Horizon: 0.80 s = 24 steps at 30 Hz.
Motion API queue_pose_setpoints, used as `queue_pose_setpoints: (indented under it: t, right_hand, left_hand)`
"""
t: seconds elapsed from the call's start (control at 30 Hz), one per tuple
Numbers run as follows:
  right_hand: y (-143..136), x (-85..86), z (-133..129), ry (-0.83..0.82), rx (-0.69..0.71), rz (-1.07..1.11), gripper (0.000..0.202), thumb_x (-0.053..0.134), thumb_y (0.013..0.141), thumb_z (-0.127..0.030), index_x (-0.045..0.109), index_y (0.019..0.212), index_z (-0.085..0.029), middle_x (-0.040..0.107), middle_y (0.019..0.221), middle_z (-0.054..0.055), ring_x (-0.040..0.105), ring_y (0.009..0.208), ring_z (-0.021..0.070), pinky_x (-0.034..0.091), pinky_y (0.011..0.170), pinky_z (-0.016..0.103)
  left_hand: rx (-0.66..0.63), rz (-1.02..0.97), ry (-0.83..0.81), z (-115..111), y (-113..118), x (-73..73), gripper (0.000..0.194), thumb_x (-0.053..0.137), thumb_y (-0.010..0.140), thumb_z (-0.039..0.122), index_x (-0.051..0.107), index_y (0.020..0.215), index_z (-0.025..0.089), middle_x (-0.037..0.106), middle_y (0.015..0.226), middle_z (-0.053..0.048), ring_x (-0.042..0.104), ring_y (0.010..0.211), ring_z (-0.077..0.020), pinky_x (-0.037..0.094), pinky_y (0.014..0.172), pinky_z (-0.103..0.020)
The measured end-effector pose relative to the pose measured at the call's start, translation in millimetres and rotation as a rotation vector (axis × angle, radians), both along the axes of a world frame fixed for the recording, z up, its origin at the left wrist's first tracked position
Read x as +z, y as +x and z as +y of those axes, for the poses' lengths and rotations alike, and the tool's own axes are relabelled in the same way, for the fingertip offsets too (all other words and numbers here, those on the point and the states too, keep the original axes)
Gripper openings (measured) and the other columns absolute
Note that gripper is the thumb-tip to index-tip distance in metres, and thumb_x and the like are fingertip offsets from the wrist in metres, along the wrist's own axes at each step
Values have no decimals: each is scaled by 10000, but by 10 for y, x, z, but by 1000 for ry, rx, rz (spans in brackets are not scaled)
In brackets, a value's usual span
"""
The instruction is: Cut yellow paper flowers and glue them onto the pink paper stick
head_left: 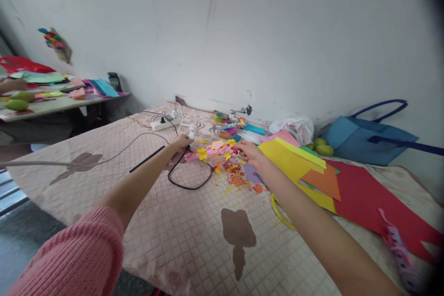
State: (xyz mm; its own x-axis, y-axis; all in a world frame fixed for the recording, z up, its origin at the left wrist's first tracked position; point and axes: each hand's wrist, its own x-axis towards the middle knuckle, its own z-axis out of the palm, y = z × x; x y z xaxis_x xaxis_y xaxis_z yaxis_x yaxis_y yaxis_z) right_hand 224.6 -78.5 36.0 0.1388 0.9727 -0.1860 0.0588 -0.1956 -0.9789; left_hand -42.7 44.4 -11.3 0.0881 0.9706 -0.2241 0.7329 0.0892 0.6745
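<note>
My left hand (182,142) is closed, reaching across the table, around a small white tool (192,132) that looks like a glue gun; its grip is mostly hidden. A black cord (190,188) loops on the cloth just below that hand. My right hand (249,151) pinches the right end of a pink paper strip (211,151) decorated with yellow and pink paper flowers. The strip's left end lies close to my left hand. Beneath it are many small paper scraps (237,179) in red, orange and yellow.
A white power strip (165,123) with plugs sits at the back left, a grey cable (121,155) trailing from it. Yellow paper sheets (287,162), red paper (360,194) and a blue bag (367,141) are on the right. Another person's hand (12,85) shows at a far-left table.
</note>
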Motion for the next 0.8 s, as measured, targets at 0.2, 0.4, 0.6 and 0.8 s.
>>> queue_pose_setpoints:
  t: [0.2,0.4,0.6,0.8]
  right_hand:
    - [208,321,-13,98,-2,-3,226,685,654,-148,475,571,-170,483,421,-61,238,327,17,103,296,146]
    - [360,583,-69,131,-1,-25,221,708,627,-158,490,595,-170,468,421,-71,247,326,11,102,296,134]
    - [417,725,-181,126,32,-35,235,708,627,-149,480,574,-171,461,418,-69,249,333,10,109,301,135]
    - [452,807,-289,115,91,-28,194,695,637,-132,509,588,-162,498,451,-45,265,350,13,110,309,139]
  left_hand:
    - [-4,27,22,-44,20,-21,341,536,878,330,537,1162,142,563,1155,-90,579,986,-216,505,820,-412]
    - [-7,49,96,-130,19,20,335,540,874,333,547,1147,139,568,1146,-85,580,982,-219,506,816,-407]
    - [44,51,216,-166,20,14,318,582,842,308,552,1096,119,607,1048,-92,597,907,-190,500,766,-341]
    - [32,21,355,-305,15,63,285,644,720,219,583,990,148,652,947,-93,603,934,-231,453,690,-240]
